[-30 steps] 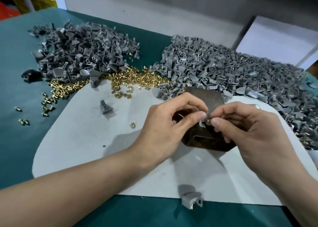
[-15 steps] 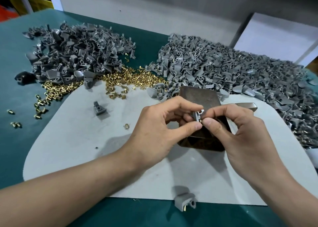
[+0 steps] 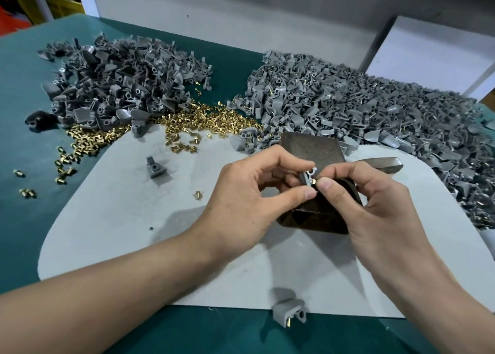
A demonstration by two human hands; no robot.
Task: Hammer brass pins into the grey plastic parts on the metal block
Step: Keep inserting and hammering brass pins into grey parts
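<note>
Above the dark metal block (image 3: 312, 146), my left hand (image 3: 249, 192) pinches a small grey plastic part (image 3: 308, 175) between thumb and fingers. My right hand (image 3: 375, 203) pinches a brass pin (image 3: 314, 182) against that part's side. A heap of loose brass pins (image 3: 203, 123) lies at the far edge of the white mat (image 3: 134, 219). The hammer head (image 3: 385, 163) shows just right of the block, partly hidden behind my right hand.
A dark grey heap of parts (image 3: 117, 85) sits far left, and a larger lighter heap (image 3: 361, 107) far right. Single parts lie on the mat (image 3: 154, 167) and at its near edge (image 3: 288, 313). Stray pins (image 3: 64, 163) dot the teal table.
Both hands have stayed over the block. The part has been turned in my left fingers, and the brass pin now shows at its side under my right thumb.
</note>
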